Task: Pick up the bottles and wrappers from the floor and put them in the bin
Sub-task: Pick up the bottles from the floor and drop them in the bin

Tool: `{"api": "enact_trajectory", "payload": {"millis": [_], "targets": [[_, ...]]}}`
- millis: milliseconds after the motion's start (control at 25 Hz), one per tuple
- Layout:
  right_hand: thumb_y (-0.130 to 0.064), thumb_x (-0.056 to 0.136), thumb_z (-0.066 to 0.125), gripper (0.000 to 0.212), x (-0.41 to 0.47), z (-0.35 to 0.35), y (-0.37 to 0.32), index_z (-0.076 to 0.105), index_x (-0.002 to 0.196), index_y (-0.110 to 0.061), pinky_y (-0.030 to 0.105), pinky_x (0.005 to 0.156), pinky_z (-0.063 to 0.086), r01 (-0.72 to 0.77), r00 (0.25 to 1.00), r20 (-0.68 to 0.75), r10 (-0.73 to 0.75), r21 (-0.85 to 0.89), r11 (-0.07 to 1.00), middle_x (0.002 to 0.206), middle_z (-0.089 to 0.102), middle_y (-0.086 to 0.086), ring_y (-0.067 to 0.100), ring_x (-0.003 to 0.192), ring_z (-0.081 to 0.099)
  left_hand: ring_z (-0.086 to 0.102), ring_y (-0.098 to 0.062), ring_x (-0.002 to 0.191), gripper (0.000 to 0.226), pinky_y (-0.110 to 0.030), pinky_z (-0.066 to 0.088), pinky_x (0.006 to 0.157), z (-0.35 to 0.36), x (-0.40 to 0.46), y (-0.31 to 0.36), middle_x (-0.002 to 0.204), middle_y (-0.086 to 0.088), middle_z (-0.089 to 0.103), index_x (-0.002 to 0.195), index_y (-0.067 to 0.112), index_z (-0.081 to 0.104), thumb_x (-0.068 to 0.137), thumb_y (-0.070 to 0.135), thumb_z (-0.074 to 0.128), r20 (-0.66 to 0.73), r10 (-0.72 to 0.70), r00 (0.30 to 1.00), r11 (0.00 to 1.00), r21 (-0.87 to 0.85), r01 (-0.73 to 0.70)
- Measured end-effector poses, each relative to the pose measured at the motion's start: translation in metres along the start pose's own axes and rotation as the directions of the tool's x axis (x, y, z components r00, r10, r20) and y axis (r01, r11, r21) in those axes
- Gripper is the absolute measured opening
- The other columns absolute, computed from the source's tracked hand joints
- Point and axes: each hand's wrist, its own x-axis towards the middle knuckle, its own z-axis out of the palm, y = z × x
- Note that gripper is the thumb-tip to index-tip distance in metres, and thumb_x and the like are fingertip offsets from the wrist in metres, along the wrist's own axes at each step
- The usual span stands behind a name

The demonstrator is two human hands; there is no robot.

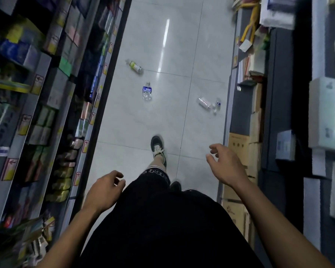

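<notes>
1. While the aisle floor [201,55] lies between stocked shelving [46,84] on the person's left and stacked cartons [246,144] with more goods on the right, nothing has yet been collected; the step in hand is judged to be the approach to the litter
2. No bin is visible anywhere in the view, so its position cannot be stated
3. The person stands mid-aisle, one shoe [158,147] planted forward on the tiles, well short of the nearest bottle
4. The left hand [104,188] hangs low beside the hip, fingers loosely curled, holding nothing
5. The right hand [224,163] is raised forward near the cartons, fingers spread and relaxed, also holding nothing
6. Three or more bottles lie on their sides, apart from one another: a yellow-labelled bottle [135,66] farthest off near the left shelving; a blue-labelled bottle [147,91] nearer, about mid-aisle; a clear bottle [204,103] close to the right-hand units, with a smaller item [217,105] just beside it, too blurred to identify
7. No wrappers can be made out with confidence
8. Judgement: the next move calls for stepping forward, bending down, and closing a hand round the blue-labelled bottle, it being nearest the foot; a bin must then be located
</notes>
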Motion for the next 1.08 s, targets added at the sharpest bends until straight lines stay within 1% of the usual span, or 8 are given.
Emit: {"api": "enact_trajectory", "payload": {"millis": [120, 200, 320, 480, 640, 880, 1080], "targets": [[-0.042, 0.099, 0.053, 0.043, 0.051, -0.019, -0.026, 0.056, 0.137, -0.023, 0.041, 0.092, 0.055, -0.018, 1.000, 0.005, 0.018, -0.016, 1.000, 0.125, 0.065, -0.005, 0.015, 0.112, 0.060, 0.066, -0.013, 0.090, 0.028, -0.034, 0.052, 0.080, -0.033, 0.057, 0.026, 0.101, 0.010, 0.072, 0.119, 0.029, 0.065, 0.096, 0.041, 0.055, 0.011, 0.002, 1.000, 1.000, 0.004, -0.002], [-0.041, 0.099, 0.054, 0.042, 0.078, -0.033, -0.042, 0.057, 0.136, -0.022, 0.040, 0.092, 0.054, -0.057, 0.998, 0.004, 0.057, -0.006, 0.998, 0.124, 0.066, -0.005, 0.015, 0.111, 0.060, 0.066, -0.015, 0.092, 0.028, -0.035, 0.052, 0.081, -0.065, 0.100, 0.051, 0.102, 0.009, 0.073, 0.119, 0.029, 0.065, 0.096, 0.041, 0.055, 0.025, 0.009, 1.000, 1.000, 0.004, -0.009], [-0.041, 0.098, 0.056, 0.042, 0.103, -0.047, -0.057, 0.058, 0.135, -0.022, 0.039, 0.092, 0.054, -0.094, 0.996, 0.004, 0.094, -0.001, 0.996, 0.122, 0.065, -0.006, 0.015, 0.110, 0.060, 0.066, -0.017, 0.094, 0.028, -0.037, 0.053, 0.084, -0.109, 0.157, 0.095, 0.101, 0.009, 0.071, 0.119, 0.028, 0.065, 0.096, 0.040, 0.054, 0.047, 0.071, 0.996, 0.997, 0.038, -0.073], [-0.039, 0.099, 0.057, 0.040, 0.130, -0.066, -0.059, 0.058, 0.134, -0.021, 0.035, 0.090, 0.053, -0.186, 0.982, -0.018, 0.187, 0.052, 0.981, 0.121, 0.064, -0.006, 0.013, 0.108, 0.060, 0.067, -0.022, 0.097, 0.031, -0.040, 0.054, 0.088, -0.159, 0.226, 0.161, 0.105, 0.004, 0.073, 0.121, 0.024, 0.065, 0.096, 0.038, 0.054, 0.043, 0.184, 0.982, 0.978, 0.091, -0.187], [-0.040, 0.097, 0.057, 0.039, 0.154, -0.087, -0.046, 0.058, 0.133, -0.025, 0.041, 0.092, 0.055, -0.279, 0.960, -0.005, 0.281, 0.122, 0.953, 0.120, 0.064, -0.009, 0.014, 0.112, 0.059, 0.066, -0.020, 0.097, 0.033, -0.041, 0.055, 0.088, -0.189, 0.281, 0.226, 0.102, 0.010, 0.071, 0.122, 0.027, 0.065, 0.095, 0.042, 0.052, 0.051, 0.225, 0.973, 0.961, 0.152, -0.230], [-0.041, 0.098, 0.055, 0.038, 0.230, -0.133, -0.014, 0.057, 0.133, -0.026, 0.040, 0.093, 0.053, -0.323, 0.946, 0.057, 0.318, 0.168, 0.931, 0.120, 0.063, -0.011, 0.014, 0.113, 0.059, 0.066, -0.018, 0.098, 0.033, -0.040, 0.054, 0.086, -0.188, 0.332, 0.323, 0.102, 0.013, 0.069, 0.123, 0.030, 0.063, 0.096, 0.044, 0.050, 0.109, 0.210, 0.972, 0.943, 0.240, -0.230], [-0.039, 0.098, 0.054, 0.037, 0.332, -0.153, 0.018, 0.058, 0.131, -0.024, 0.041, 0.094, 0.051, -0.322, 0.945, 0.118, 0.305, 0.173, 0.931, 0.120, 0.064, -0.008, 0.016, 0.114, 0.058, 0.067, -0.015, 0.095, 0.032, -0.038, 0.055, 0.084, -0.141, 0.392, 0.403, 0.101, 0.015, 0.070, 0.117, 0.035, 0.063, 0.091, 0.047, 0.049, 0.204, 0.264, 0.943, 0.918, 0.246, -0.310]]}}
